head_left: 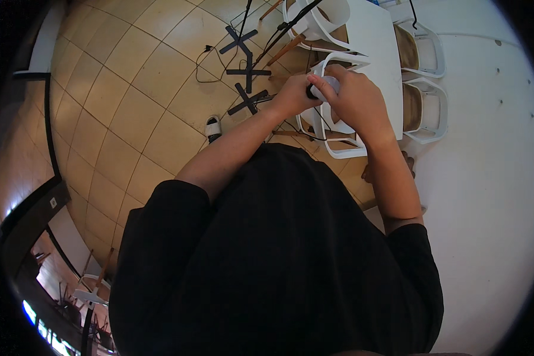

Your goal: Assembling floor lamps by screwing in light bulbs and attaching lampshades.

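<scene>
In front of me, over the white chairs, my two hands hold a small whitish rounded thing (328, 86) with a black part at its left end. My left hand (296, 96) is closed around the black end. My right hand (360, 97) wraps around the pale body from the right, with its thumb and fingers bent. The hands cover most of the thing, so I cannot make out its kind. A dark cord hangs below the hands; I cannot tell whether it belongs to the held thing.
A white table (374, 37) stands ahead, with white chairs (424, 108) along its sides. Black cross-shaped stand bases (238, 40) and a loose cable (198, 70) lie on the tiled floor (110, 77). A foot in a pale sandal (213, 127) shows below them. A white wall (486, 207) rises at right.
</scene>
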`<state>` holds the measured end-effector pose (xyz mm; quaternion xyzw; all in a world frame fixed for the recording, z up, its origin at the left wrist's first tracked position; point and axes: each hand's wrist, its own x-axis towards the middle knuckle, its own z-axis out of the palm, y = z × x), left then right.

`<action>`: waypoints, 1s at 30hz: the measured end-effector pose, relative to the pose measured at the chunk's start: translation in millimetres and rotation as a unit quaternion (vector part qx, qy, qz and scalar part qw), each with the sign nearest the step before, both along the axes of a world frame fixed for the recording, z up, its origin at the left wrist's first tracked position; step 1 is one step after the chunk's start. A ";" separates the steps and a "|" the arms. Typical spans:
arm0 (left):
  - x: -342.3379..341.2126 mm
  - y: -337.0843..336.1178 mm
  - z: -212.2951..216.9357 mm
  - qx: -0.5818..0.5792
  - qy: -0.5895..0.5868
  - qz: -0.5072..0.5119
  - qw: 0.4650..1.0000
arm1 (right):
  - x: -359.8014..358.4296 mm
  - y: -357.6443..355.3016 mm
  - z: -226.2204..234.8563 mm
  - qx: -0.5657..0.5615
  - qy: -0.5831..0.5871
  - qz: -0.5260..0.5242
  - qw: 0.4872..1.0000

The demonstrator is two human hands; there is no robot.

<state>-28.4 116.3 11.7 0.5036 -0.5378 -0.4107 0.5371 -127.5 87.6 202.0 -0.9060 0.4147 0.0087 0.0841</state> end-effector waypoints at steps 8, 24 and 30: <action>-1.6 0.3 -1.0 -0.028 -0.008 0.016 0.999 | -10.6 -7.9 3.1 0.017 -0.031 0.160 0.986; 2.9 -2.9 13.5 -0.016 -0.009 0.000 1.000 | 5.4 -6.6 13.2 0.043 0.121 -0.044 0.991; 4.9 -2.2 16.7 0.006 -0.016 -0.009 1.000 | -9.7 -9.4 5.4 -0.021 -0.070 0.131 0.989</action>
